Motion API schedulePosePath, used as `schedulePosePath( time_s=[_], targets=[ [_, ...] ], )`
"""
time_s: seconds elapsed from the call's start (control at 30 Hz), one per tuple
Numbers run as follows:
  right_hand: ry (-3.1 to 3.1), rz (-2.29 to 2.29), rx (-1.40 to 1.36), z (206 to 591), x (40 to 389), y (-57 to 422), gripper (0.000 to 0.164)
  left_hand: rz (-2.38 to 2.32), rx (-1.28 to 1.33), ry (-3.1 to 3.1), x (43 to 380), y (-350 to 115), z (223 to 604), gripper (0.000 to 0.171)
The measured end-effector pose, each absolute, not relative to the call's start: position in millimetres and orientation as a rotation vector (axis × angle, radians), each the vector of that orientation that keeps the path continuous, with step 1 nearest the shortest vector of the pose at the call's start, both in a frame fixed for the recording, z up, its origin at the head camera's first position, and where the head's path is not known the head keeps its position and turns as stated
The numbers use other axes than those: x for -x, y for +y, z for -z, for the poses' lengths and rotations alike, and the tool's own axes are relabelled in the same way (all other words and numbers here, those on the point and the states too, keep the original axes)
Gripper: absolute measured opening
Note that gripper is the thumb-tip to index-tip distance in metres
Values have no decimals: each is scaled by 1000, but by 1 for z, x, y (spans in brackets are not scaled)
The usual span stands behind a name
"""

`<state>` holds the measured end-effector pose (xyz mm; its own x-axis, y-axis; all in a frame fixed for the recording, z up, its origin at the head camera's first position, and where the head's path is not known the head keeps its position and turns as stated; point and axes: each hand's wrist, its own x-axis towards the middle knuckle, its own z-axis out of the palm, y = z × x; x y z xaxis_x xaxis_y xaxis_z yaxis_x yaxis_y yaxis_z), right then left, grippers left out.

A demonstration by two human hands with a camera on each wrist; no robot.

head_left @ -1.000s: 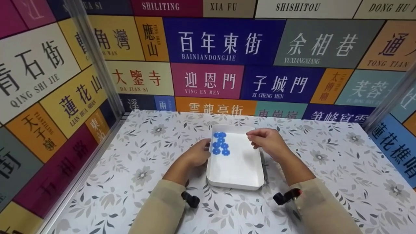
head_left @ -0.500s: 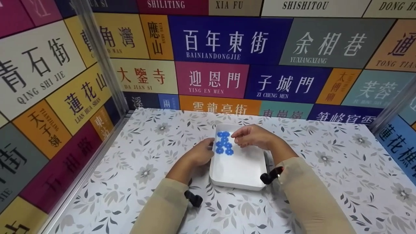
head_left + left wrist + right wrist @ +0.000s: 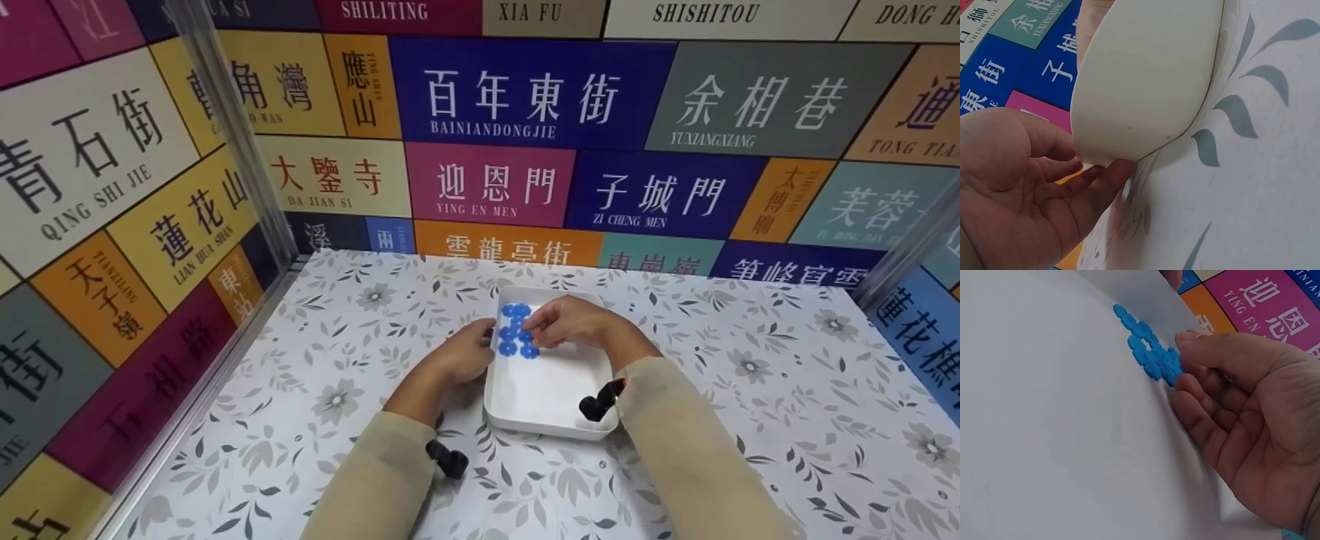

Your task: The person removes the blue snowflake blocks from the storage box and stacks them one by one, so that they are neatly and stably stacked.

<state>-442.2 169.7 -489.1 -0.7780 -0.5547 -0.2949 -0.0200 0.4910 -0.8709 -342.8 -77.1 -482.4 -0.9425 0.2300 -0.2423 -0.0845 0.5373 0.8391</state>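
Note:
A shallow white tray lies on the patterned tabletop. Inside it, toward the far left, is a cluster of blue flower-shaped discs, which also shows in the right wrist view as linked blue discs. My left hand grips the tray's left side; in the left wrist view its thumb and fingers close on the tray wall. My right hand reaches in over the tray, fingers bent, fingertips right at the cluster's right edge. I cannot tell whether it pinches a disc, since the fingers cover part of the cluster.
A white cloth with grey leaves and flowers covers the tabletop. Upright panels with coloured street-name signs stand behind and at both sides. A small black camera sits at each wrist, the right one over the tray.
My right hand has moved left from the tray's right rim to the blue discs. My left hand keeps its place on the tray. The head view has shifted slightly.

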Motion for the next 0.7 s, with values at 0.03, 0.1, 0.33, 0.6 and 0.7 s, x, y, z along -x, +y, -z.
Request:
schedulePosePath(
  time_s=[0.03,0.1,0.33,0.6,0.7],
  targets=[
    [2192,1251,470,490,443,170,38,-1366,-121,2455,343,-77,483,66],
    [2209,1217,463,491,443,170,37,-1364,-123,2457,343,-77,483,67],
    [2283,1071,467,492,443,167,37,-1335,-92,2445,344,-79,482,67],
    [2395,874,559,491,440,166,35,-1360,-88,2429,342,-78,481,67],
    [2429,822,608,489,439,166,34,-1387,-95,2425,341,-77,482,66]
  ],
)
